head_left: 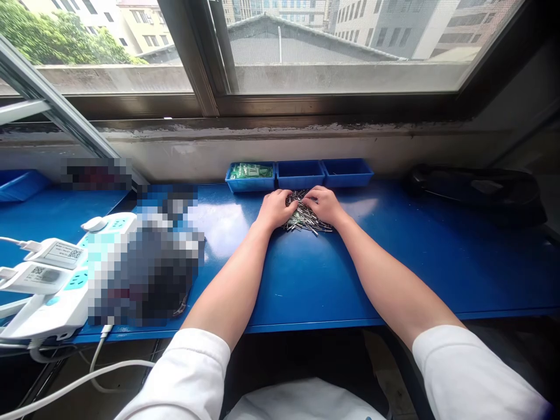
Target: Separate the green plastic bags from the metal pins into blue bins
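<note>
A pile of thin, shiny metal pins or rods [305, 220] lies on the blue table, with a few green bits among them. My left hand [276, 208] rests against the pile's left side, its fingers curled over the edge; whatever its fingertips touch is too small to name. On the right side, my right hand [324, 205] reaches into the pile with thumb and fingers bent together, and what they hold cannot be made out. Just behind stand three blue bins: the left one [250, 185] holds green packets, then a middle one [300, 182] and a right one [349, 179].
A white power strip [83, 274] with plugged chargers and cables lies on the left, beside a blurred dark object [153, 268]. A black bag [476, 189] sits at the back right. Another blue bin [21, 185] is far left. The window wall bounds the table's back.
</note>
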A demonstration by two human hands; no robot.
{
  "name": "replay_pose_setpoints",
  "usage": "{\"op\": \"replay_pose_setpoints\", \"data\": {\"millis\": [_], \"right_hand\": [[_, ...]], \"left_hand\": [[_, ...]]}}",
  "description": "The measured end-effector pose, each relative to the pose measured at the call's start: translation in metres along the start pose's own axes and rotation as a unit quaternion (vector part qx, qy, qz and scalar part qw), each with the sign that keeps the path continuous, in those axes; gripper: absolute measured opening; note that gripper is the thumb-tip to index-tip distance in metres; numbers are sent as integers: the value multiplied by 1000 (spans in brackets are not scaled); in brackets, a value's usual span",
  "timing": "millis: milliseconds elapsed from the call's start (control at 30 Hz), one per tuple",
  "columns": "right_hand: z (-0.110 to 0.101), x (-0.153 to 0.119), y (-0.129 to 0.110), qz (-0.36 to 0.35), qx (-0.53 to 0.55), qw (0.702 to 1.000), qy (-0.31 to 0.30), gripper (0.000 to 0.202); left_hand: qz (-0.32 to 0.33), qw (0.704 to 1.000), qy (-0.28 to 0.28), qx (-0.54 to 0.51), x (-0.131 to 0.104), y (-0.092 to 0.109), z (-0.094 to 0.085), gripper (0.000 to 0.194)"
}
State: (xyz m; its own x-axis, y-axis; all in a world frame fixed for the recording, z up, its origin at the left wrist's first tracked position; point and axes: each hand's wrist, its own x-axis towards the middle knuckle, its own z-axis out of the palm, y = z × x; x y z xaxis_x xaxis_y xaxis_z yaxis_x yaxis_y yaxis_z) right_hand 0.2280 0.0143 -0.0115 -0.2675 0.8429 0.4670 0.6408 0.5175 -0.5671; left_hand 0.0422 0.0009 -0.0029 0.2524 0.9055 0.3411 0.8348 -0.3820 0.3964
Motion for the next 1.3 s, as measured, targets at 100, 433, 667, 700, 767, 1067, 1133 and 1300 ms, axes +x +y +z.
{"op": "replay_pose_setpoints", "data": {"millis": [100, 433, 667, 700, 767, 1067, 1133, 1300], "right_hand": [[-3, 0, -4, 18, 19, 1000, 8, 19], [-7, 0, -13, 72, 145, 987, 13, 30], [-7, 0, -16, 112, 310, 944, 24, 34], [-8, 0, -15, 114, 312, 943, 27, 34], [-9, 1, -13, 111, 299, 947, 45, 33], [-28, 8, 12, 138, -48, 978, 151, 44], [-30, 8, 20, 161, -98, 972, 143, 62], [-29, 6, 37, 202, -130, 966, 95, 80]], "left_hand": [[8, 1000, 17, -8, -2, 3, -3, 34], [65, 996, 20, -51, -2, 10, -5, 25], [30, 998, 20, -53, -2, 11, -6, 23], [25, 998, 22, -52, -2, 12, -6, 23], [12, 998, 36, -52, -1, 11, -6, 24], [-115, 990, 84, -4, 4, -3, -2, 31], [-119, 991, 66, -2, 5, -5, 0, 32], [-105, 994, 15, 2, 5, -4, 1, 34]]}}
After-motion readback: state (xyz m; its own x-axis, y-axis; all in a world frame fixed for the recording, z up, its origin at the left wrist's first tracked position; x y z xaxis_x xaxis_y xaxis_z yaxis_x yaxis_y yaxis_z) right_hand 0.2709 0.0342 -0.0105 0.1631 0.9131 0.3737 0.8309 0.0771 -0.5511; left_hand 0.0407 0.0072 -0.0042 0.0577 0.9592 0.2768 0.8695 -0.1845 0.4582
